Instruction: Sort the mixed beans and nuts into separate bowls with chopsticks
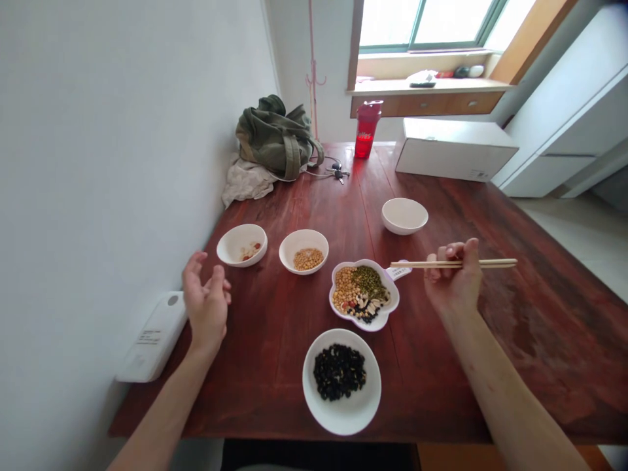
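Observation:
My right hand (456, 278) grips a pair of wooden chopsticks (498, 263), held level, tips pointing left over the handle of a flower-shaped dish (380, 322). Green beans (370, 281), yellow beans (346, 284), black beans and pale flat seeds share that dish. Raised near the table's left edge, my left hand (206, 304) has loosely curled fingers held apart and holds nothing. Beyond it stands a white bowl (226, 247) with a few pale and reddish bits. Yellow beans lie in a second bowl (287, 254). Nearest me, a larger bowl (343, 418) contains black beans (339, 371).
Another white bowl (405, 219) stands behind the dish. A white device (152, 337) is by the left wall. Farther back are a green bag (272, 140), keys (338, 172), a red shaker bottle (367, 131) and a white box (454, 147) on the reddish wooden table (540, 314).

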### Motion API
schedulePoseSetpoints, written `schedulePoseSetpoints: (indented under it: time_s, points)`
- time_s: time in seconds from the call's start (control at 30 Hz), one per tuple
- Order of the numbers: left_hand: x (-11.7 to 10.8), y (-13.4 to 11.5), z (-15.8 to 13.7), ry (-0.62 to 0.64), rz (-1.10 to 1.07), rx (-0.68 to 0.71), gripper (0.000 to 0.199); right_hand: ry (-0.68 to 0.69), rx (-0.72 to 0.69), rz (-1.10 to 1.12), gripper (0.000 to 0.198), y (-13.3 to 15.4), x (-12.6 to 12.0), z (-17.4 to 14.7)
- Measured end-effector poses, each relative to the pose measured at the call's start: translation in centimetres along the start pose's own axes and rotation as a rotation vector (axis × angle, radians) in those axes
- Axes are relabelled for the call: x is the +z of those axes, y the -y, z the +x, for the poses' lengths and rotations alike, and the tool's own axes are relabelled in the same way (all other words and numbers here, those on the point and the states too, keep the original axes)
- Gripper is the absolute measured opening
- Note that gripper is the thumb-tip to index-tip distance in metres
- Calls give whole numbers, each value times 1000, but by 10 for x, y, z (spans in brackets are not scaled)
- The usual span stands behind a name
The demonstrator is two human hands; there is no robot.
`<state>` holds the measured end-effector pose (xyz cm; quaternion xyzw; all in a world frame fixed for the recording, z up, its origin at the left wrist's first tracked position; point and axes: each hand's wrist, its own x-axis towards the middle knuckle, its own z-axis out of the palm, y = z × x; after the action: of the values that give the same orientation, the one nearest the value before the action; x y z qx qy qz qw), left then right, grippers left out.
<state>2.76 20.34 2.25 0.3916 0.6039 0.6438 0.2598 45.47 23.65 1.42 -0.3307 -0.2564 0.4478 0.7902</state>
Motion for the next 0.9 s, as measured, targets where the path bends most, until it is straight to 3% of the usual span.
schedulePoseSetpoints:
  time_s: [0.07, 0.1, 0.17, 0.23, 0.3, 0.37, 0.43, 0.6, 0.9]
  points:
    - [-8, -9, -34, 11, -1, 90, 40, -41, -64, -39, 58, 4, -3, 4]
    - [-12, -14, -52, 76, 19, 125, 33, -70, -103, -46, 60, 6, -4, 6]
    - [-17, -24, -87, 461, 234, 310, 33, -126, -160, -41, 62, 9, -9, 11]
    - [-15, -31, -115, 807, 350, 518, 75, -174, -166, -22, 62, 10, -13, 16]
    - [-8, -35, -134, 987, 488, 654, 116, -201, -118, 19, 62, 8, -16, 18]
    - [2, -35, -145, 1062, 545, 725, 133, -211, -63, 58, 62, 5, -18, 20]
    - [11, -33, -152, 1091, 605, 723, 137, -207, -22, 69, 63, 2, -18, 20]
    - [14, -31, -156, 1069, 636, 557, 139, -143, 16, 27, 61, -2, -17, 17]
    - [-12, -43, -100, 1135, 615, 416, 132, -29, 26, -9, 54, -1, -8, 8]
